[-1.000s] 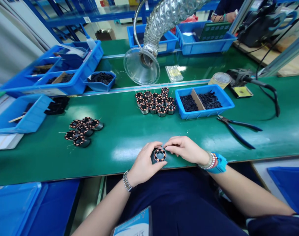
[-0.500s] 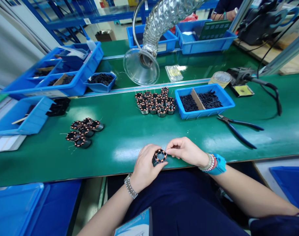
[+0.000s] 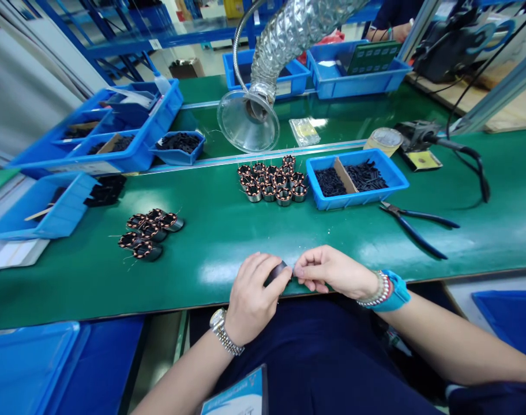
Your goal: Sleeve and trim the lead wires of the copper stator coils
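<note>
On the near part of the bench (image 3: 211, 230), the left hand (image 3: 254, 294) is gripping a wound core (image 3: 276, 273) — turned on its side — while the right hand (image 3: 327, 270) is pinching its fingertips together close beside the core's right end.

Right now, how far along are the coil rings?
Done: possibly one group, but the left cluster and the larger centre cluster both show loose wires; can't tell which.
In hand: one ring in the left hand; right hand at its edge, grip unclear.
Left: likely this ring plus one cluster; finished count unclear.
</note>
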The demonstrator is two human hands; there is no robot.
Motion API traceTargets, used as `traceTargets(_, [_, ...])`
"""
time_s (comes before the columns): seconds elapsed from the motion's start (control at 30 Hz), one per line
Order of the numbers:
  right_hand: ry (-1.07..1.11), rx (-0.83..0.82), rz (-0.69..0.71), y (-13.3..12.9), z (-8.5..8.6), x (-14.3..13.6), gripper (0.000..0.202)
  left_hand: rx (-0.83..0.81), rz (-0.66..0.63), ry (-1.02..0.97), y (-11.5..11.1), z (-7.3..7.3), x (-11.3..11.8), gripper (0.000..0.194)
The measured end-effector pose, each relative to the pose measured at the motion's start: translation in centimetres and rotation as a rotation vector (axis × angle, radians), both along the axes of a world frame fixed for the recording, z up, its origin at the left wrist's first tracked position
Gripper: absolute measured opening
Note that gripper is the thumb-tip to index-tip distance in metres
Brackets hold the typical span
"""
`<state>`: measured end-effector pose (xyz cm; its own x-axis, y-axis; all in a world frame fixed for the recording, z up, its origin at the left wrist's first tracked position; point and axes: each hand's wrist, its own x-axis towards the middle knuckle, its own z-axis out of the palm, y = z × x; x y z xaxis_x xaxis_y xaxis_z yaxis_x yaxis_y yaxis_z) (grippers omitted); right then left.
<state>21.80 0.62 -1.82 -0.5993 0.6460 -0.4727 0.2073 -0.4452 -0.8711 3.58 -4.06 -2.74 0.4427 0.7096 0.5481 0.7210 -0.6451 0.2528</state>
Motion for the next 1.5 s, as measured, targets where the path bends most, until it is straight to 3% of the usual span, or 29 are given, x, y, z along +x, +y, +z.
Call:
traceTargets(0.1, [0.016, 0.178, -0.026, -0.4, 0.3, -0.1, 0.012, -0.194, -0.019, -0.180, -0.1, 0.5, -0.2, 0.028])
traceTargets(0.17, [0.036, 0.525, -0.026, -0.6, 0.4, 0.0, 0.011, -0.546, -0.049, -0.402, 0.0, 0.9, -0.5, 0.030])
traceTargets(0.27, [0.147, 1.209, 0.089, -0.6, 0.1, 0.4, 0.014, -1.192, -0.172, -0.809, 0.0, 1.2, -0.6, 0.037])
traceTargets(0.33, [0.205, 1.485, 0.161, -0.5, -0.3, 0.7, 0.020, -1.392, -0.205, -1.004, 0.0, 1.1, -0.6, 0.041])
traceTargets(0.37, [0.202, 1.514, 0.154, -0.5, -0.5, 0.8, 0.021, -1.389, -0.182, -1.033, 0.0, 1.0, -0.6, 0.041])
traceTargets(0.43, [0.138, 1.328, 0.066, -0.6, -0.7, 0.9, 0.018, -1.235, -0.104, -0.934, 0.0, 1.0, -0.7, 0.040])
traceTargets(0.57, [0.099, 0.346, -0.108, -1.4, -0.3, 0.7, 0.023, -0.744, -0.030, -0.532, -0.2, 1.2, -0.8, 0.039])
traceTargets(0.63, [0.170, -0.044, -0.123, -1.7, 0.1, 0.5, 0.029, -0.539, -0.042, -0.416, -0.2, 1.2, -0.8, 0.036])
traceTargets(0.73, [0.234, -0.285, -0.126, -1.8, 0.4, 0.2, 0.027, -0.317, -0.090, -0.298, -0.3, 0.9, -0.7, 0.035])
traceTargets(0.87, [0.221, -0.355, -0.094, -1.5, 0.5, -0.1, 0.022, -0.121, -0.172, -0.143, -0.3, 0.4, -0.8, 0.039])
traceTargets(0.97, [0.188, -0.242, -0.066, -1.8, 0.4, -0.2, 0.018, -0.063, -0.185, -0.097, -0.3, 0.5, -1.1, 0.040])
traceTargets(1.0, [0.158, -0.112, -0.071, -1.9, 0.3, -0.2, 0.016, -0.095, -0.174, -0.125, -0.4, 0.5, -1.1, 0.039])
traceTargets(1.07, [0.080, 0.338, -0.075, -2.1, -0.1, 0.0, 0.014, -0.298, -0.135, -0.253, -0.4, 0.8, -1.0, 0.037])
traceTargets(1.17, [-0.004, 1.151, -0.004, -2.2, -1.1, 0.4, 0.012, -0.819, -0.109, -0.551, -0.6, 0.9, -0.7, 0.036])
traceTargets(1.23, [-0.008, 1.401, 0.033, -2.0, -1.7, 0.6, 0.015, -1.027, -0.093, -0.697, -0.6, 0.9, -0.5, 0.033])
traceTargets(1.3, [-0.016, 1.285, -0.027, -2.0, -1.8, 0.5, 0.016, -0.991, -0.032, -0.714, -0.7, 0.8, -0.3, 0.034])
traceTargets(1.43, [0.114, 0.338, -0.156, -2.1, -1.2, 0.0, 0.027, -0.500, 0.046, -0.471, -0.7, 0.7, -0.3, 0.035])
traceTargets(1.5, [0.227, -0.024, -0.167, -2.1, -0.7, -0.2, 0.030, -0.288, 0.012, -0.359, -0.6, 0.5, -0.4, 0.035])
